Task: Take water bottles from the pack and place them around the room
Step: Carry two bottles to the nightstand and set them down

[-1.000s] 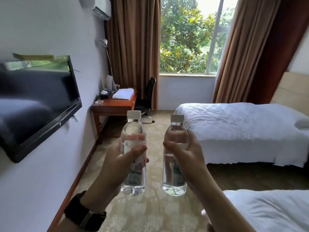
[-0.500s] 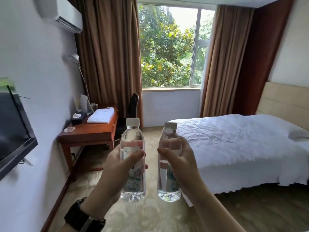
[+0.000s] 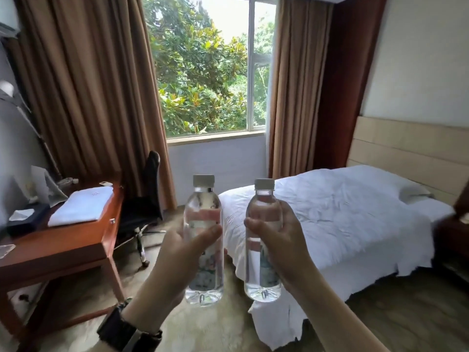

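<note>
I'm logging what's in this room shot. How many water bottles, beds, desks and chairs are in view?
Water bottles: 2, one in the left hand at, one in the right hand at
Beds: 1
Desks: 1
Chairs: 1
Total: 5

We hold both forearms up from the bottom of the frame, converging toward its centre. Our left hand (image 3: pixel 177 260) sits left of centre, thumb (image 3: pixel 205 236) laid across the front of the bottle it grips, a dark watch (image 3: pixel 127 331) on the wrist at the lower left. Our right hand (image 3: pixel 281 247) sits right of centre, fingers wrapped behind its bottle, thumb (image 3: pixel 256 224) pressed on the front.
</note>
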Demonstrator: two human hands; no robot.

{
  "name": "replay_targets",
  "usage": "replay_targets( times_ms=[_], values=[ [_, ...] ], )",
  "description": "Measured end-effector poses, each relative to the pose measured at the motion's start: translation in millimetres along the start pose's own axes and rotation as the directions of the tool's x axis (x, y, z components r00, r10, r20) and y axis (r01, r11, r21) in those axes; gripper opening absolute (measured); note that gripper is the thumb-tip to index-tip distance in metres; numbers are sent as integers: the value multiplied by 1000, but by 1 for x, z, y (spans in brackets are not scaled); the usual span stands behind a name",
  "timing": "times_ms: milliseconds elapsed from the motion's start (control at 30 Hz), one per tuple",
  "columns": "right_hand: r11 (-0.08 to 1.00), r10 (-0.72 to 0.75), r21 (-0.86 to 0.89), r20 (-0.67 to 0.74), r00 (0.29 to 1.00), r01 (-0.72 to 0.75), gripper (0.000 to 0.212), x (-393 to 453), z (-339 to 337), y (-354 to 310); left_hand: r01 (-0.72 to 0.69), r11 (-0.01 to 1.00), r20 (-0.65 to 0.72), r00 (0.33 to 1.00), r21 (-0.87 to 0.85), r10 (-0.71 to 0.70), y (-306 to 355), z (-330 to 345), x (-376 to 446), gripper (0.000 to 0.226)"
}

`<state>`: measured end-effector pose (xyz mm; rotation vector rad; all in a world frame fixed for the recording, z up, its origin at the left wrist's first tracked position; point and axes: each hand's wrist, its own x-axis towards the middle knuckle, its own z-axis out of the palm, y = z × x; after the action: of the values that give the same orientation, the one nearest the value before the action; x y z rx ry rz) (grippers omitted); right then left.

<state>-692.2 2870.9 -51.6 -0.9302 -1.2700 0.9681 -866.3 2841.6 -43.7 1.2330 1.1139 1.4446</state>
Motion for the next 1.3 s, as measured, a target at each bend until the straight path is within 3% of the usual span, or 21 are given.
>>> replay_targets(
  times_ms=[200,300,400,533,667,800,1067,1300],
  values=[
    [992,-8,-126,-284,959,-29,44,89,-67,34,37,998,206,978,-42,-28,-39,73,141,61],
    [978,-51,-205,-424,904,-42,21,125,-100,33,72,995,357,933,-69,-43,-52,117,206,58],
    [967,-92,-248,-557,826,-59,22,152,-136,34,94,993,526,849,-74,-41,-65,170,261,54],
    [958,-120,-262,-732,671,-114,38,163,-184,43,124,991,706,706,-47,-55,-85,249,299,25],
    [934,-131,-277,-852,507,-225,39,168,-232,47,173,984,808,585,-39,-71,-100,326,308,17],
    [926,-157,-274,-905,396,-259,40,173,-306,58,161,986,883,467,-38,-42,-119,416,316,15],
    [944,-119,-209,-938,325,-257,46,218,-478,75,187,982,904,425,-36,-48,-146,593,346,32],
    [949,-97,-203,-916,390,-240,51,292,-615,72,148,988,911,412,-40,-25,-153,736,394,37]
  ],
)
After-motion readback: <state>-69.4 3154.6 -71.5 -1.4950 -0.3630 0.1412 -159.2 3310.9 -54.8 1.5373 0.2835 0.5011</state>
